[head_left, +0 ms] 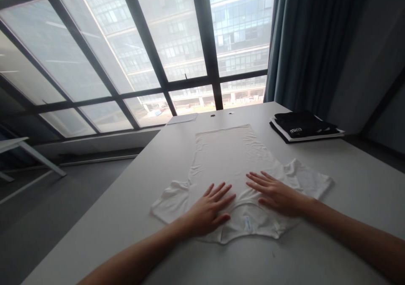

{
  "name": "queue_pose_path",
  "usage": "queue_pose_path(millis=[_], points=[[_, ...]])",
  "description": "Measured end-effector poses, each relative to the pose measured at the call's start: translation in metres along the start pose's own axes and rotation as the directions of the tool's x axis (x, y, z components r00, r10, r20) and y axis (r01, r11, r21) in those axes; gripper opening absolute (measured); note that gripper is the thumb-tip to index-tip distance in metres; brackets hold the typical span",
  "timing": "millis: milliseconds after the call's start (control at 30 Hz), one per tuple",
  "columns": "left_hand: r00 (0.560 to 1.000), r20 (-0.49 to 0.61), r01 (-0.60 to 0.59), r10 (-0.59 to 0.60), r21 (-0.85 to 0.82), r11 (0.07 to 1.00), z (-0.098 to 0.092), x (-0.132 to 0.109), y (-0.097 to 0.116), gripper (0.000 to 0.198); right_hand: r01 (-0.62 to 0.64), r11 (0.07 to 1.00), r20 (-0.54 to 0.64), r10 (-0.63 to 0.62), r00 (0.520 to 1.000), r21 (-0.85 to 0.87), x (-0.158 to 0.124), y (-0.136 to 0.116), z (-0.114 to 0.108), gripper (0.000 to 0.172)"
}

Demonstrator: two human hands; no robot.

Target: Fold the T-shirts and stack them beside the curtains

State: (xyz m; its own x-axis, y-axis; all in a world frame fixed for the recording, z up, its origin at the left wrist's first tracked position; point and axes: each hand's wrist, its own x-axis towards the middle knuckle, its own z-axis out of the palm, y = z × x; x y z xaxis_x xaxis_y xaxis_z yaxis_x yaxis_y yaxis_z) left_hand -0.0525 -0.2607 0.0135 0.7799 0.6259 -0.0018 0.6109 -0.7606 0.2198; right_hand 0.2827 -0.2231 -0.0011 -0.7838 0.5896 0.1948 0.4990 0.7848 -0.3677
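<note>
A white T-shirt (224, 158) lies spread on the white table, its neckline toward me and its hem toward the window. Its two sleeves stick out to the sides, somewhat crumpled, and a small blue-marked label shows inside the collar. My left hand (210, 209) rests on the shirt left of the neckline, fingers spread. On the other side of the neckline my right hand (275, 194) lies on the cloth with its fingers stretched out. Both palms face down, and neither hand grips the fabric. Wrinkles run along the shirt's sides and between the hands.
A stack of folded black and white clothes (305, 126) sits at the table's back right. Paper-like white sheets (182, 118) lie at the far left edge of the table (126, 217). Behind are large windows and a dark blue curtain (300, 44); another table (28, 150) stands left.
</note>
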Motion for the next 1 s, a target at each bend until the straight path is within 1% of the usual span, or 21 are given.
queue_pose_path(millis=[100, 167, 300, 333, 400, 467, 533, 600, 700, 767, 867, 933, 1000], points=[[0.999, 0.035, -0.031, 0.032, -0.024, 0.999, -0.004, -0.001, 0.004, 0.063, 0.035, 0.999, 0.056, -0.037, 0.998, 0.027, 0.001, -0.004, 0.002, 0.061], [0.999, 0.022, -0.033, 0.034, -0.039, 0.999, -0.007, 0.0, 0.005, 0.062, 0.042, 0.998, 0.074, -0.045, 0.996, 0.036, 0.002, -0.006, 0.002, 0.062], [0.997, -0.074, 0.006, -0.01, -0.045, 0.999, -0.011, 0.002, 0.002, 0.057, 0.045, 0.998, 0.049, -0.047, 0.998, 0.04, 0.002, -0.004, 0.003, 0.062], [0.997, -0.079, 0.014, -0.017, -0.044, 0.999, -0.011, 0.003, 0.001, 0.056, 0.047, 0.998, 0.058, -0.05, 0.997, 0.039, 0.002, -0.004, 0.003, 0.062], [0.999, -0.05, 0.004, -0.006, -0.042, 0.999, -0.01, 0.004, 0.0, 0.057, 0.049, 0.998, 0.072, -0.052, 0.996, 0.041, 0.002, -0.004, 0.003, 0.061], [0.999, -0.031, -0.01, 0.009, -0.042, 0.999, -0.008, 0.006, -0.001, 0.06, 0.05, 0.998, 0.041, -0.052, 0.998, 0.049, 0.002, -0.005, 0.002, 0.06], [0.998, -0.061, -0.016, 0.013, -0.049, 0.999, -0.009, 0.007, 0.0, 0.061, 0.05, 0.997, 0.001, -0.05, 0.999, 0.052, 0.003, -0.007, 0.0, 0.06], [0.996, -0.081, -0.036, 0.031, -0.057, 0.998, -0.01, 0.008, 0.001, 0.061, 0.057, 0.997, 0.009, -0.057, 0.998, 0.055, 0.004, -0.008, -0.002, 0.06], [0.994, -0.002, -0.105, 0.105, -0.07, 0.992, -0.012, 0.01, 0.004, 0.063, 0.069, 0.996, 0.076, -0.073, 0.994, 0.059, 0.004, -0.01, -0.005, 0.066], [0.992, 0.033, -0.12, 0.122, -0.074, 0.99, -0.013, 0.011, 0.006, 0.065, 0.07, 0.996, 0.061, -0.073, 0.995, 0.058, 0.005, -0.012, -0.006, 0.069], [0.993, 0.011, -0.118, 0.119, -0.072, 0.99, -0.013, 0.012, 0.006, 0.066, 0.062, 0.997, 0.003, -0.062, 0.998, 0.055, 0.006, -0.013, -0.007, 0.067], [0.99, 0.009, -0.137, 0.138, -0.074, 0.988, -0.012, 0.012, 0.005, 0.064, 0.057, 0.997, 0.031, -0.059, 0.998, 0.061, 0.006, -0.012, -0.007, 0.065], [0.988, 0.012, -0.15, 0.152, -0.077, 0.986, -0.012, 0.012, 0.004, 0.059, 0.052, 0.996, 0.081, -0.057, 0.995, 0.071, 0.006, -0.012, -0.006, 0.069]])
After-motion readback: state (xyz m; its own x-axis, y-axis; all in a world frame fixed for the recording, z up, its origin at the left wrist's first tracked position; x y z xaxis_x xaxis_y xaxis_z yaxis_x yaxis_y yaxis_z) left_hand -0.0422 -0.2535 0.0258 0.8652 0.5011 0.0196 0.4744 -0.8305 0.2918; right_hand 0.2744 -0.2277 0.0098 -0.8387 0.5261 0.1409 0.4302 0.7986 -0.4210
